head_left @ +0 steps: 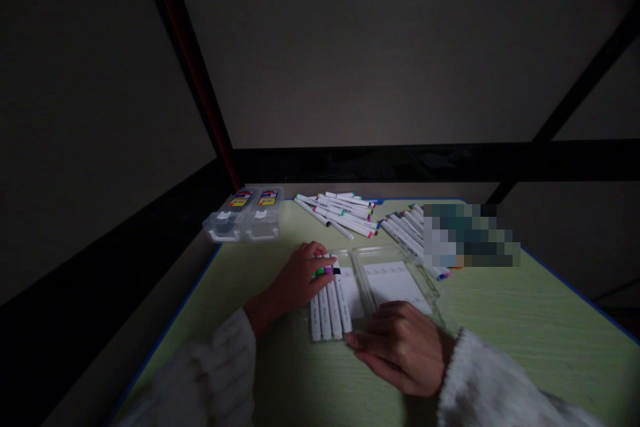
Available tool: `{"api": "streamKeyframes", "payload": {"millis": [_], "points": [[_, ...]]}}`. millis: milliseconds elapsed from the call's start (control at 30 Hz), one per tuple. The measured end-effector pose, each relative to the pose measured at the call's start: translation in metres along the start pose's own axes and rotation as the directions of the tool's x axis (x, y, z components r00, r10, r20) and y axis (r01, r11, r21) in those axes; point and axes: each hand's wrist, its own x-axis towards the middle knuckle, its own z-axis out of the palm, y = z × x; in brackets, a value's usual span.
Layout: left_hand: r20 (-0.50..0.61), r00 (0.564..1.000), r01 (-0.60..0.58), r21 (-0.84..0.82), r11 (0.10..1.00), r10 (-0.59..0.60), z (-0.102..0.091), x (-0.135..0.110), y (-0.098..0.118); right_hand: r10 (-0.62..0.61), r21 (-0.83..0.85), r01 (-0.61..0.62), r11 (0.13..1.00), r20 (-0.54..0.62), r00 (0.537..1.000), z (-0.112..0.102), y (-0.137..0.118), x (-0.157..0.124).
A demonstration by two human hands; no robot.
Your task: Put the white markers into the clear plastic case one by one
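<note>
A clear plastic case (355, 255) lies unfolded on the table in front of me. Several white markers (326, 312) rest side by side in its left half, with green, purple and black bands near their far ends. My left hand (303, 273) comes in from the left, its fingers and thumb closed about those banded ends; the farther fingertips are partly hidden. At the near end of the rightmost marker, the index fingertip of my right hand (403, 347) touches or almost touches it. The other right fingers are curled in. White paper (395, 283) lies in the case's right half.
Two clear lidded boxes (263, 217) stand at the table's back left. A loose pile of white markers (343, 213) lies at the back middle, and more markers (407, 233) lie to the right beside a blurred patch. The pale green table (530, 327) has blue edges; a wall rises behind.
</note>
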Motion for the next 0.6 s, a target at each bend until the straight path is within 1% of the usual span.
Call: {"api": "streamKeyframes", "payload": {"millis": [200,400,533,600], "points": [[0.007,1.000,-0.013,0.004,1.000,0.013,-0.001,0.000,0.001,0.007,-0.038,-0.009,0.999,-0.051,0.999,0.007,0.000,0.000],[0.027,1.000,-0.006,0.017,1.000,0.005,-0.002,0.000,0.002,-0.036,-0.060,0.030,0.998,-0.117,0.992,0.007,0.000,0.000],[0.029,1.000,-0.007,0.010,1.000,0.006,-0.002,0.000,0.001,-0.079,-0.024,0.078,0.997,-0.034,0.996,0.001,0.002,0.000],[0.029,1.000,-0.008,0.003,1.000,0.008,-0.002,0.000,0.002,-0.084,-0.004,0.084,0.996,-0.010,0.996,-0.002,0.002,0.000]]}}
